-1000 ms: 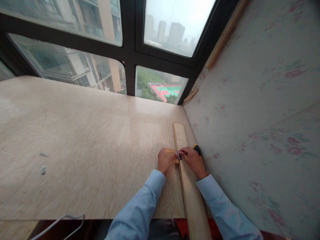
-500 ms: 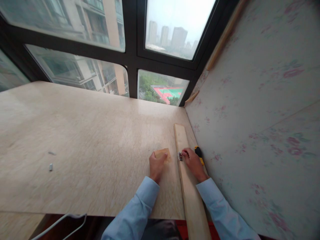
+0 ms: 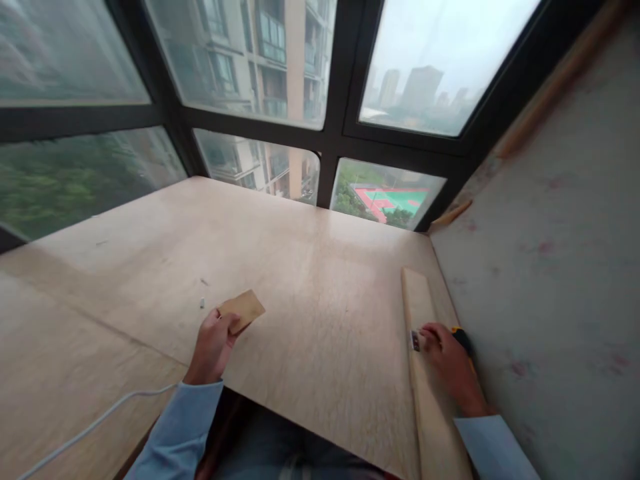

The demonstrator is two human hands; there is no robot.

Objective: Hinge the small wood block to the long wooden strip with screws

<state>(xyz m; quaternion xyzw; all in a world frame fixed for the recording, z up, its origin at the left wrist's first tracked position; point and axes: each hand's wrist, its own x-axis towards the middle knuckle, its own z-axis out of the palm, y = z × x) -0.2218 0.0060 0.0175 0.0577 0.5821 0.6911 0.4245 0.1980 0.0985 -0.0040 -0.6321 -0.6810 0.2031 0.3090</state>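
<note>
My left hand [image 3: 213, 343] is closed on a small, thin, tan rectangular wooden piece [image 3: 245, 311], raised above the tabletop with its free end pointing right and away. Far to the right, a long pale wooden plank [image 3: 416, 293] lies beside the wall and runs toward me. At the plank's left edge sits a small metal hinge [image 3: 415, 341] with dark holes. The fingers of my right hand [image 3: 445, 357] are pinched at the hinge's right side, over the plank; my fingertips partly cover it.
A yellow-and-black tool [image 3: 463, 341] lies between plank and wall, partly hidden by my right hand. Two small metal pieces, one a short bit [image 3: 202, 303], rest beyond my left hand. A white cable [image 3: 100, 419] crosses the lower left. Windows [image 3: 330, 140] border the far side.
My left hand has drawn the wooden piece away from the hinge and carried it far left. My right hand stays at the hinge on the plank. The view has swung left.
</note>
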